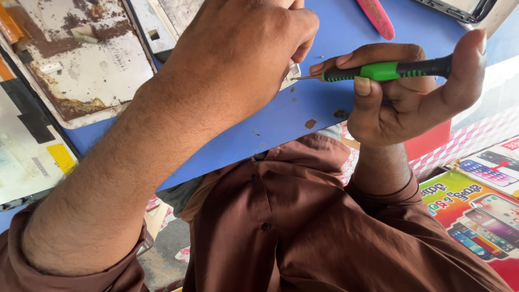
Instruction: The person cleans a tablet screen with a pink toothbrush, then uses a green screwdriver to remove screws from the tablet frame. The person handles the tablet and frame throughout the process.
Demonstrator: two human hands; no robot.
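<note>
Our right hand (411,92) is clamped around the screwdriver (386,71), which lies level over the blue mat (303,108), tip pointing left at a small part (293,73) pinched in our closed left hand (243,54).

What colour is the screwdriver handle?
Green and black, on the screwdriver in the right hand; the head view shows it.

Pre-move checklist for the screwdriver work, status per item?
1. Right hand grips the green-and-black screwdriver: ok.
2. Screwdriver tip meets the small pale part: ok; whether it sits in a screw, cannot tell.
3. Left hand steadies that part: ok, though the hold is hidden.
4. Blue mat free of debris: not ok, brown flecks lie near the edge.
5. Pink pry tool clear of both hands: ok.
</note>
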